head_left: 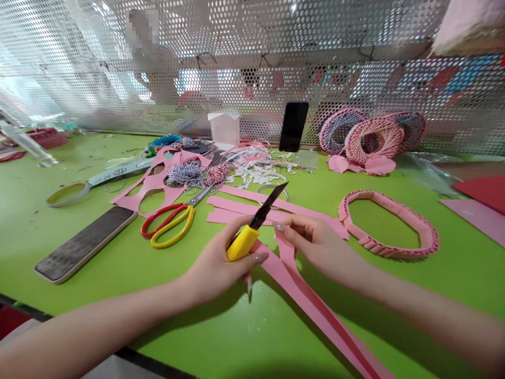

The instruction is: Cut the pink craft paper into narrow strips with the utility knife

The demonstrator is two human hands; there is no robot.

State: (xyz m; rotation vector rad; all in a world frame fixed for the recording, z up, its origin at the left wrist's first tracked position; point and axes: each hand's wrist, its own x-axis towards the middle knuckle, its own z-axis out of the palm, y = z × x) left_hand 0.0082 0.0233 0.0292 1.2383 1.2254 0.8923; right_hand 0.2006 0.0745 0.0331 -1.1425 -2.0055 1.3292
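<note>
My left hand [221,258] is closed around a yellow utility knife [243,241], its dark blade slanting up and away to the right. The thumb of that hand also pins one end of a long pink paper strip [311,295], which runs down toward the lower right. My right hand [315,242] pinches another end of the pink paper, beside the blade but apart from it. Lengthwise, the paper looks folded or split in two; I cannot tell which. Flat pink strips [232,209] lie just beyond my hands. To the right rests a pleated pink ring [389,223].
Red-and-yellow scissors [173,223], a phone [87,243] and larger scissors [106,176] lie left. Cut pink scraps [158,184], cord bundles [187,172] and white shreds [256,171] sit behind. String-wound rings [374,139] and an upright dark phone [294,126] stand by the perforated metal screen [244,52].
</note>
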